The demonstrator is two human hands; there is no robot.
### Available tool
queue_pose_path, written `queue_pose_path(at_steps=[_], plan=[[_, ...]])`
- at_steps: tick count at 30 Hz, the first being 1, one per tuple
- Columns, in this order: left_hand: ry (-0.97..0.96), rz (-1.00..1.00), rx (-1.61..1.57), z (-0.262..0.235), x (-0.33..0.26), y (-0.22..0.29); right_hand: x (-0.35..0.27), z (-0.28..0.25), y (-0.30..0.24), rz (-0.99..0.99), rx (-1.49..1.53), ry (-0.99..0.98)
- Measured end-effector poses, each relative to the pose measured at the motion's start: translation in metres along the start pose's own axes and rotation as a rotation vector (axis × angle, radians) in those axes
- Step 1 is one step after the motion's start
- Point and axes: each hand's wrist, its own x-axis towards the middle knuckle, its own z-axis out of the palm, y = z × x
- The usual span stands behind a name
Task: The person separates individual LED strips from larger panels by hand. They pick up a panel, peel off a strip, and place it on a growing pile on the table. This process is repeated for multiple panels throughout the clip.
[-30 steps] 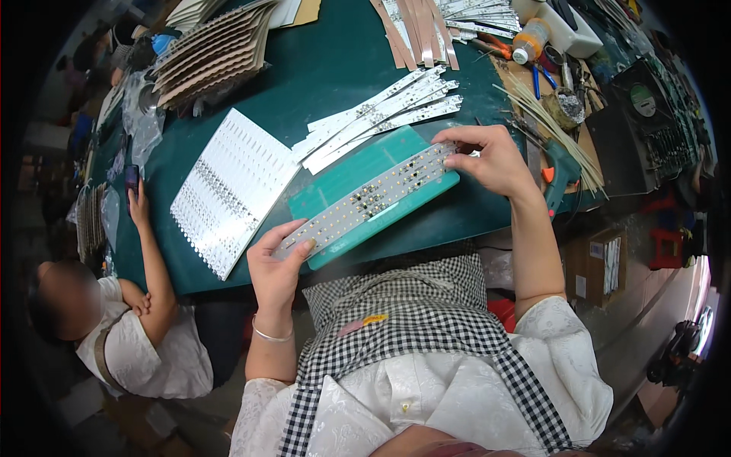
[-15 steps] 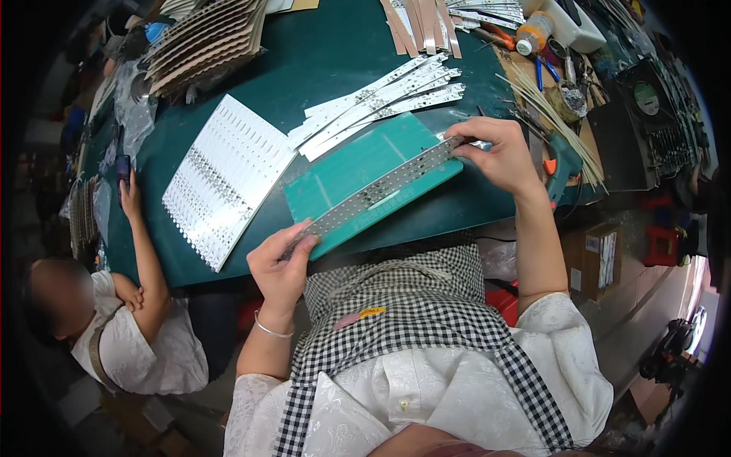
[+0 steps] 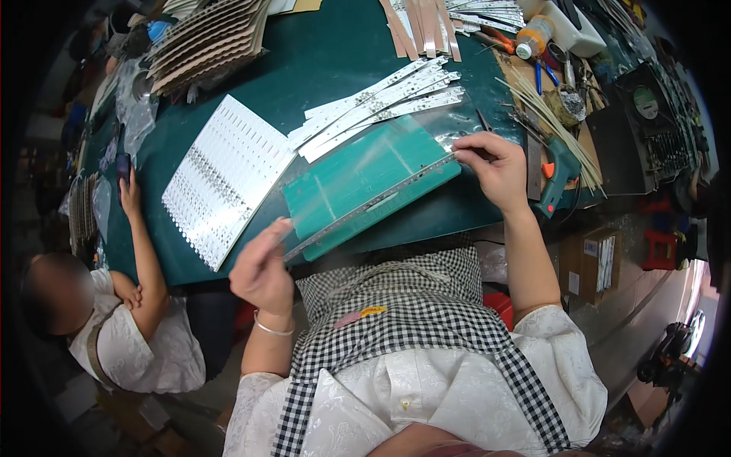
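Note:
A narrow circuit-board strip point(image 3: 373, 204) with a row of dark dots, turned nearly edge-on, slants over the green board point(image 3: 362, 171). Its far right end is pinched between the thumb and fingers of my right hand point(image 3: 495, 166). My left hand point(image 3: 261, 270) is blurred beside the strip's near left end, its fingers stretched out and apart from the strip. A white perforated panel point(image 3: 228, 179) of many joined strips lies left of the green board. Several loose white strips point(image 3: 381, 103) lie fanned out behind the board, dotted with small dark parts.
Stacked corrugated brown sheets point(image 3: 205, 42) stand at the back left. At the right are a green glue gun point(image 3: 562, 174), thin sticks point(image 3: 544, 114), pliers and an orange bottle point(image 3: 534, 36). A person point(image 3: 137, 320) sits at the left, holding a phone point(image 3: 123, 167).
My left hand has let go of the strip's left end and moved slightly left. The strip has tipped from showing its dotted face to nearly edge-on. My right hand stays at its right end.

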Motion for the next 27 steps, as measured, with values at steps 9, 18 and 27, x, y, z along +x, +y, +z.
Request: queue_pose_path(at_steps=[9,18,27], plan=[[0.219,-0.433,-0.413,-0.024,0.029,0.011,0.099,-0.009,0.027,0.104,0.079,-0.023],[-0.130,-0.639,-0.249,-0.007,0.017,0.005,0.106,0.003,0.028,-0.108,-0.212,0.054],[-0.380,-0.614,-0.112,0.004,0.010,0.000,0.031,-0.009,-0.026,0.113,-0.059,-0.362]])
